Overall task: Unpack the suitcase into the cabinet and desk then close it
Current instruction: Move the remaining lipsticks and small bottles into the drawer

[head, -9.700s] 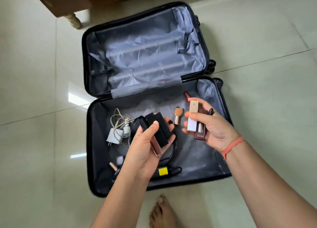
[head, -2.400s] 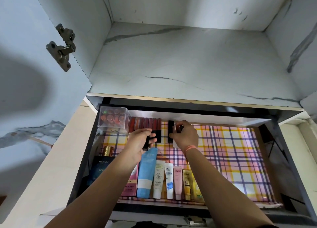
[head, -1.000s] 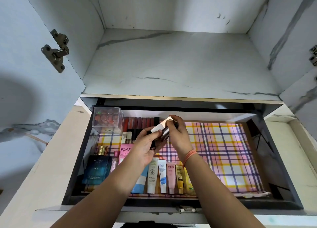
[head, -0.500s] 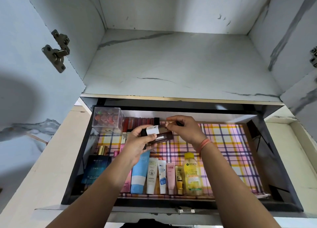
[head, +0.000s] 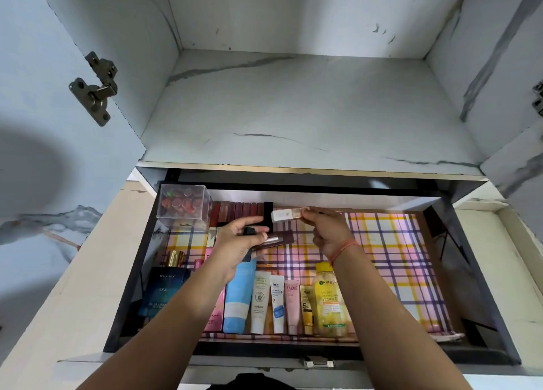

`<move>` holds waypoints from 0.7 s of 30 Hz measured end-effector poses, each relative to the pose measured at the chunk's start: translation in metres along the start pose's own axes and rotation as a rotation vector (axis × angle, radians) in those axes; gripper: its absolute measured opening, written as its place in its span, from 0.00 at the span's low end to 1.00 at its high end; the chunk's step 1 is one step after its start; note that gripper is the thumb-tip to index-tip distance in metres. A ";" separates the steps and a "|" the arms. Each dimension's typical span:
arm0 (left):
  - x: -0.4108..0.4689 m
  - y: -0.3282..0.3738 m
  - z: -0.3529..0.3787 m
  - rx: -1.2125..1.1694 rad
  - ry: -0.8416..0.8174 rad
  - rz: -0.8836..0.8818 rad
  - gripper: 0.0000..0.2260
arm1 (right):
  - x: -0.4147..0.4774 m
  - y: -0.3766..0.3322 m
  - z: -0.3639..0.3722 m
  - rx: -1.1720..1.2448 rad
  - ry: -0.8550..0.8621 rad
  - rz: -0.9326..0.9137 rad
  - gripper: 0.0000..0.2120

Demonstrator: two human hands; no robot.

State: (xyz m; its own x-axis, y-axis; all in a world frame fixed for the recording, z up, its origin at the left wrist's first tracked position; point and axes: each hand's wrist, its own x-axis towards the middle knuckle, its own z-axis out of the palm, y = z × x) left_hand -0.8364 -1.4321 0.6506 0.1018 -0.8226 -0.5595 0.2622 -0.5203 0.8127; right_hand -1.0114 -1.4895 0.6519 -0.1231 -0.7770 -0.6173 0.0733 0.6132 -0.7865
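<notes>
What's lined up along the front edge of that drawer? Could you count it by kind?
Tubes: 5 (blue, tall white, short white, pink, gold)
Boxes: 2 (dark blue, pink)
Bottles: 1 (yellow)
Total: 8

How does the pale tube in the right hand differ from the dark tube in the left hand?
Colour: the pale tube is white and beige; the dark tube is brown with a shiny band.
Grip: the right hand pinches the pale tube by one end; the left hand holds the dark tube together with a black item.
Place: the pale tube is farther back than the dark tube.
Shared: both slim, held roughly level over the drawer.
</notes>
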 end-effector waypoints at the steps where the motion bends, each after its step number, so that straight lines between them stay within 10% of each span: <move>1: 0.000 0.000 -0.003 -0.014 0.017 -0.010 0.15 | 0.004 0.001 -0.003 -0.014 0.044 -0.041 0.04; 13: -0.002 0.003 -0.023 -0.075 0.232 -0.116 0.06 | 0.020 0.009 0.018 -0.902 0.084 -0.482 0.12; 21: 0.003 0.007 -0.020 -0.135 0.284 -0.163 0.06 | 0.013 0.026 0.031 -0.838 0.046 -0.364 0.09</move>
State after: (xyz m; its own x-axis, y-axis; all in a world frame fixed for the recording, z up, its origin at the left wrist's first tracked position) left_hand -0.8149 -1.4333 0.6516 0.3062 -0.6246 -0.7184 0.4196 -0.5888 0.6908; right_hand -0.9803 -1.4879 0.6229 -0.0386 -0.9473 -0.3180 -0.7180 0.2476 -0.6505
